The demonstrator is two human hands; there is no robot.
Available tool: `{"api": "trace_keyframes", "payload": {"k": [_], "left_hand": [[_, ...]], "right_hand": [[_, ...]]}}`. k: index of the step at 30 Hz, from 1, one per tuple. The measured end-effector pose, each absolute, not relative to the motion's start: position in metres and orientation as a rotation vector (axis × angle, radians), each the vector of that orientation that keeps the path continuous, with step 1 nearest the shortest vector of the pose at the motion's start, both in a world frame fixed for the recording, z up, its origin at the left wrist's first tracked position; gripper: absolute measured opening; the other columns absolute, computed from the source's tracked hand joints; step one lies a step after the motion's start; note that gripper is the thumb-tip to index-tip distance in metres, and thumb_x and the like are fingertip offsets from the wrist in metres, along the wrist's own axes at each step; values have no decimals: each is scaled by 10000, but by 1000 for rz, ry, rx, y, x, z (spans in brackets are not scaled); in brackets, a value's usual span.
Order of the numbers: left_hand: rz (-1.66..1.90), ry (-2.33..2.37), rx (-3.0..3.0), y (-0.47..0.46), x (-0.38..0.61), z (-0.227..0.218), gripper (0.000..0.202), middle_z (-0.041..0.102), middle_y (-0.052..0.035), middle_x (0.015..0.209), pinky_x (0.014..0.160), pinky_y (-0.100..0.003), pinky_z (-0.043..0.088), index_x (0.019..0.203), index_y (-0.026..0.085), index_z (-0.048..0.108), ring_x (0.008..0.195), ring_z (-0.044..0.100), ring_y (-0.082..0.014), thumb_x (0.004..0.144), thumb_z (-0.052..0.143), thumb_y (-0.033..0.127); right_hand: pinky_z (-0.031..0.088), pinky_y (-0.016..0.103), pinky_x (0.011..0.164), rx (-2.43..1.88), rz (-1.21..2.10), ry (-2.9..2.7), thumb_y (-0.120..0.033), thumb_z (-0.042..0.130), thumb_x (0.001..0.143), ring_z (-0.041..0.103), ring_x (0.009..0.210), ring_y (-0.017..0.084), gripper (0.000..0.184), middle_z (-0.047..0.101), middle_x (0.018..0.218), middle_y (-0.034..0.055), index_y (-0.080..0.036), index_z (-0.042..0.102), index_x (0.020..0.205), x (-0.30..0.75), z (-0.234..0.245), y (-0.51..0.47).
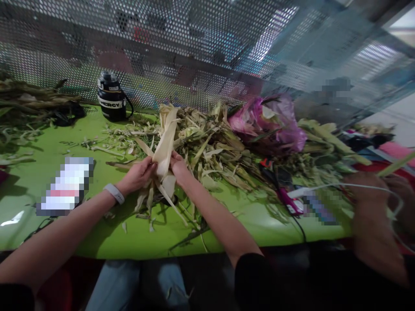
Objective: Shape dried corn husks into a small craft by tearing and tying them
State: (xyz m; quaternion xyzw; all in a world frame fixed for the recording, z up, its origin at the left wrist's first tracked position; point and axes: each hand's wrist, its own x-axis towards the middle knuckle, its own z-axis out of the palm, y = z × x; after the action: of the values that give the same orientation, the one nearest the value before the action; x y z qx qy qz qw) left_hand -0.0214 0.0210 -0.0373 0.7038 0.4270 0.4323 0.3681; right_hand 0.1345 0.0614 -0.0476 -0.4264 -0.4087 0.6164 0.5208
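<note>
Both my hands hold a bundle of pale dried corn husk [164, 144] above the green table [106, 242]. My left hand [142, 172] grips its left side with the fingers pinched. On the other side, my right hand [179, 168] is closed around the right edge, partly behind a broad upright leaf. Narrow strips hang from the bundle's lower end. Behind and to the right lies a heap of loose dry husks [223, 164], with scraps scattered around my hands.
A black bottle [112, 101] stands by the perforated metal screen [181, 52]. A phone [66, 185] lies at left, another phone [320, 207] at right near a cable. A pink plastic bag [269, 125] sits behind. A co-worker's hands [369, 188] are at far right.
</note>
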Motion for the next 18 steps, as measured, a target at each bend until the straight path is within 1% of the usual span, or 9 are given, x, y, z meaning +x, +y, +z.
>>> {"api": "trace_keyframes", "payload": {"k": [2,4,7,8,11,13,15,16,18], "left_hand": [[1108,1129,1796,22,-20,-37,217,527,13,649,582,-284,395,780,207,558,589,457,-148,870,581,404],[1136,1119,1698,22,-19,-38,252,535,12,662,579,-273,411,766,199,556,600,470,-140,853,606,431],[1170,1017,1410,23,-19,-41,320,611,-6,737,596,-263,464,854,184,580,634,541,-135,824,627,499],[1172,989,1303,23,-20,-42,348,628,-8,738,584,-262,475,889,182,580,620,558,-134,815,632,518],[1151,991,1122,22,-25,-44,370,609,17,615,495,-249,456,912,181,571,496,544,-122,787,669,514],[1147,1002,1122,21,-28,-43,340,605,20,577,480,-243,454,889,181,572,479,555,-125,790,678,488],[1182,992,1129,18,-29,-40,324,650,-3,635,525,-253,491,888,182,569,560,621,-149,802,669,478],[1206,984,1126,17,-29,-38,327,677,-17,686,557,-263,511,899,184,562,617,652,-164,805,666,479],[1244,969,1119,14,-28,-34,352,705,-30,758,605,-288,537,918,189,529,690,686,-186,789,684,478]], "right_hand": [[468,257,521,-1058,1497,-968,-456,724,661,592,552,148,347,551,537,-68,-227,487,770,135,-47,64],[460,252,517,-1071,1520,-965,-419,711,686,557,517,133,305,530,519,-77,-223,492,766,136,-48,66],[436,238,496,-1068,1515,-988,-366,672,729,507,487,112,227,534,532,-76,-214,510,770,138,-50,68],[421,229,484,-1074,1494,-1003,-337,651,743,491,482,105,183,534,534,-77,-211,520,765,138,-52,68],[353,194,445,-1080,1446,-1015,-210,586,739,422,453,81,63,490,498,-88,-201,530,711,139,-53,69],[337,183,443,-1039,1450,-963,-162,566,716,405,445,72,72,472,483,-87,-196,515,678,142,-50,70],[376,189,470,-979,1423,-884,-184,572,721,452,468,77,65,513,514,-74,-197,512,699,149,-44,72],[407,199,494,-954,1384,-846,-217,577,735,489,491,86,65,544,545,-65,-200,515,731,155,-39,75],[465,226,555,-917,1251,-824,-308,576,778,555,553,107,122,593,621,-52,-208,519,819,172,-26,84]]}}
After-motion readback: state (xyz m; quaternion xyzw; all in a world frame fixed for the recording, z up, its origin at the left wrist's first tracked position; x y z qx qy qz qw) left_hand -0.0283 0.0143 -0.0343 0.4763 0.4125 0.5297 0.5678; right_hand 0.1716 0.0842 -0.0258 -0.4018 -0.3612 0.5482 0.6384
